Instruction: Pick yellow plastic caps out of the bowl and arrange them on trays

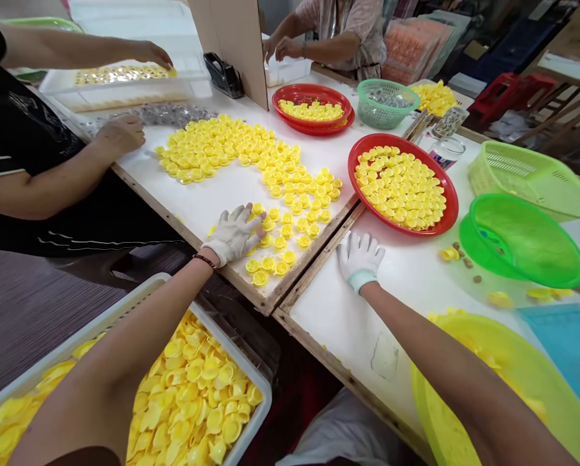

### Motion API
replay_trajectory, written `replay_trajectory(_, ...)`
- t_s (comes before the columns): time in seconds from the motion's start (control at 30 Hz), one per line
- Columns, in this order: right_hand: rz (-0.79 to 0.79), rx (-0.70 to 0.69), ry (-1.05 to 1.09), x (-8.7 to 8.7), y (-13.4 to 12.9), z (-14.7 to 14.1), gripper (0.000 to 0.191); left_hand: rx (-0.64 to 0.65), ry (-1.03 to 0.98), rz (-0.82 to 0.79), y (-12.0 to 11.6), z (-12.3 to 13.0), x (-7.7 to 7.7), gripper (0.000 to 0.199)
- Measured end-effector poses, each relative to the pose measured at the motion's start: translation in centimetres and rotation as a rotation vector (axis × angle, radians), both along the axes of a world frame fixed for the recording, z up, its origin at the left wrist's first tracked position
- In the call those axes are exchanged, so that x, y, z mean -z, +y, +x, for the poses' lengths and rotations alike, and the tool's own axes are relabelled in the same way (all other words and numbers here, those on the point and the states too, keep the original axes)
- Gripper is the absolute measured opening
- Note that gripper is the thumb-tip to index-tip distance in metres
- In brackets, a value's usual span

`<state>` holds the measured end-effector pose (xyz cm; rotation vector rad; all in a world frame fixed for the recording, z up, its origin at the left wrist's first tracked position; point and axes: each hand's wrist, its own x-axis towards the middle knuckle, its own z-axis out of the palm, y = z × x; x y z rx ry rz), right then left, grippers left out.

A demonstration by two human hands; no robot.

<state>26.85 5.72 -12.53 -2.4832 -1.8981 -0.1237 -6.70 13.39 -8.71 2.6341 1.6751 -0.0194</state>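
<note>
My left hand point(235, 235), in a white glove, lies flat with fingers spread at the left table's front edge. Its fingertips touch some small round yellow plastic pieces point(279, 243); more of these spread across the white tabletop behind and beside it. In another white glove with a pale green cuff, my right hand point(361, 257) rests palm down on the right table point(329, 310), fingers apart. Just behind it stands a red plate point(448, 220) bearing many similar yellow pieces. Neither hand seems to hold anything, though what is under the palms is hidden.
Below my left arm stands a white crate point(261, 388) full of yellow pieces. At right are a green bowl point(523, 239), a light green basket point(537, 175) and a yellow basin point(430, 414). A co-worker's hand point(120, 137) rests at left; another person works behind a cardboard divider point(232, 39).
</note>
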Motion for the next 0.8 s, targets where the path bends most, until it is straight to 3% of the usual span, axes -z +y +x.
replay_trajectory(0.2,-0.008,-0.037,-0.015,0.5,0.3,0.5,0.066,0.038,-0.032,0.028,0.5,-0.1,-0.3,0.059)
replay_trajectory(0.53,0.004,-0.066,-0.035,0.2,0.2,0.4,0.065,0.066,-0.014,0.018,-0.6,1.2,0.1,0.057)
replay_trajectory(0.8,-0.007,-0.063,-0.035,0.4,0.2,0.5,0.065,0.022,-0.027,0.009,1.0,-0.3,0.3,0.059)
